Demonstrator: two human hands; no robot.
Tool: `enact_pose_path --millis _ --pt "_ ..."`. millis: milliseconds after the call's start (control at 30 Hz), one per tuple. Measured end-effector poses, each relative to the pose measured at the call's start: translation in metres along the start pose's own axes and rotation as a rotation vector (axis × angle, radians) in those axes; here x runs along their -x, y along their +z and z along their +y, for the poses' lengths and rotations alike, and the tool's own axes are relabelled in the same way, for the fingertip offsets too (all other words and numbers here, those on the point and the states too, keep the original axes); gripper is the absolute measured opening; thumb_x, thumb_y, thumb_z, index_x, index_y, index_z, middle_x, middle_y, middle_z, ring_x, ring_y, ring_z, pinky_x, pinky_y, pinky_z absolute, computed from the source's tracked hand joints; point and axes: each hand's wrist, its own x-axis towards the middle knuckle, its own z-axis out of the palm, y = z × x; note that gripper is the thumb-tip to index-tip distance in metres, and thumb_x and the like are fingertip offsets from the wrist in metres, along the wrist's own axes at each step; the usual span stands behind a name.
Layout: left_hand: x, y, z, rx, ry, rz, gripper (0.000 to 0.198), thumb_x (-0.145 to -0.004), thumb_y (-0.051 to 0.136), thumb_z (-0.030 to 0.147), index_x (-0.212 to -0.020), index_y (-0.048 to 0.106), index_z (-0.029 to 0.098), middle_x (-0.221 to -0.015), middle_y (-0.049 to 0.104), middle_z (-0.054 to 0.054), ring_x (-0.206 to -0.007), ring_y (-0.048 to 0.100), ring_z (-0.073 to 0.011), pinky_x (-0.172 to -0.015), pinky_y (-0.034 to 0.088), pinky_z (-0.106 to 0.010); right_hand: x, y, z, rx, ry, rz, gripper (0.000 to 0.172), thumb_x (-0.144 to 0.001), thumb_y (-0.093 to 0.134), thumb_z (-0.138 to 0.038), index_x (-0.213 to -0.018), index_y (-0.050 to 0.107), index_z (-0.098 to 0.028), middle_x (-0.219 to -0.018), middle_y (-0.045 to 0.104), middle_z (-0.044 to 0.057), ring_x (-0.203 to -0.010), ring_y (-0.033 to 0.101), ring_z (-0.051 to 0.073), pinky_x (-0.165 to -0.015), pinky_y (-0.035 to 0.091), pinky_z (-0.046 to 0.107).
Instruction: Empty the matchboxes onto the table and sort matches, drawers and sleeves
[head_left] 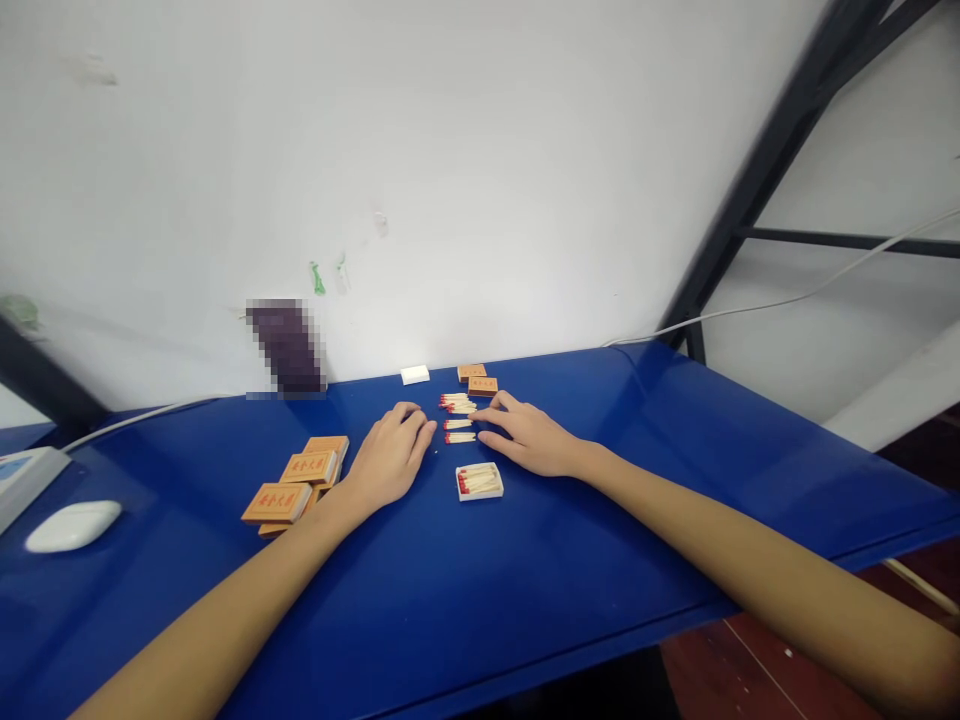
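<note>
Small groups of red-tipped matchsticks [459, 425] lie in rows on the blue table, their heads towards the left. My right hand [529, 432] is beside their bare ends, thumb and fingers apart, the fingertips touching or nearly touching the sticks. On the other side my left hand [390, 455] rests on the tabletop, its fingers loosely bent and apart, with nothing visible in them. Nearer to me is an open matchbox tray [480, 482] with matchsticks in it. Two orange matchboxes [483, 386] sit behind the rows, and a small white tray or box [415, 375] is near the wall.
Several orange matchboxes [277, 503] are piled left of my left forearm. Further left are a white rounded case [73, 527] and a white box [26, 480]. A blurred dark purple object [289, 345] leans on the wall. A cable [787, 300] crosses behind the right metal frame.
</note>
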Motion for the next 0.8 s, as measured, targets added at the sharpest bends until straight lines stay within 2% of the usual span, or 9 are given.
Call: enact_pose_path --millis 133,300,433,533,633,733,800 --pt "0.001 0.002 -0.003 -0.041 0.024 0.031 0.037 -0.102 0.029 0.032 -0.096 0.062 0.016 -0.114 0.059 -0.011 -0.104 0.057 -0.0244 -0.097 0.046 -0.043 0.000 0.000 0.001 0.001 0.003 -0.012 0.043 -0.102 0.036 -0.045 -0.134 0.056 -0.025 -0.111 0.053 0.010 -0.089 0.059 0.021 -0.085 0.049 0.042" --pt "0.001 0.000 -0.001 -0.041 -0.006 -0.031 0.026 -0.100 0.037 0.033 -0.100 0.058 0.019 -0.107 0.060 -0.008 -0.098 0.055 -0.0234 -0.092 0.044 -0.043 0.001 0.001 0.002 0.001 0.006 -0.012 0.044 -0.101 0.035 -0.047 -0.134 0.057 -0.026 -0.113 0.051 0.010 -0.089 0.059 0.021 -0.085 0.049 0.042" --pt "-0.001 -0.003 -0.001 0.045 -0.089 -0.040 0.025 -0.097 0.041 0.037 -0.109 0.057 0.023 -0.111 0.059 -0.005 -0.107 0.052 -0.0254 -0.094 0.041 -0.045 0.001 0.001 0.002 -0.002 0.003 -0.014 0.044 -0.101 0.035 -0.046 -0.134 0.056 -0.026 -0.113 0.051 0.010 -0.088 0.059 0.021 -0.085 0.049 0.042" --pt "-0.003 -0.006 -0.002 0.127 -0.158 0.005 0.022 -0.089 0.050 0.028 -0.109 0.058 0.024 -0.095 0.058 -0.002 -0.098 0.053 -0.0235 -0.089 0.042 -0.041 0.001 0.002 0.003 -0.002 0.000 -0.013 0.043 -0.101 0.036 -0.046 -0.133 0.057 -0.026 -0.112 0.051 0.010 -0.089 0.059 0.021 -0.085 0.049 0.042" --pt "-0.001 -0.009 0.000 0.240 -0.057 -0.019 0.030 -0.081 0.051 0.015 -0.109 0.058 0.023 -0.075 0.054 0.003 -0.079 0.053 -0.0180 -0.083 0.043 -0.035 0.001 0.002 0.003 -0.007 -0.007 -0.005 0.043 -0.101 0.037 -0.046 -0.133 0.057 -0.026 -0.112 0.052 0.010 -0.090 0.059 0.022 -0.086 0.049 0.043" --pt "0.002 -0.010 0.002 0.242 0.074 -0.090 0.034 -0.081 0.052 0.015 -0.114 0.057 0.025 -0.074 0.056 0.004 -0.080 0.053 -0.0174 -0.087 0.041 -0.036 0.002 0.002 0.003 -0.007 -0.012 -0.002 0.043 -0.101 0.037 -0.046 -0.134 0.057 -0.026 -0.111 0.052 0.009 -0.091 0.059 0.022 -0.086 0.049 0.043" --pt "0.003 -0.008 0.002 0.181 0.074 -0.111 0.031 -0.084 0.055 0.022 -0.115 0.058 0.026 -0.077 0.057 0.003 -0.084 0.053 -0.0191 -0.089 0.040 -0.038 0.002 0.002 0.003 -0.006 -0.008 -0.003 0.043 -0.101 0.037 -0.046 -0.134 0.057 -0.026 -0.111 0.051 0.009 -0.091 0.059 0.022 -0.086 0.049 0.043"
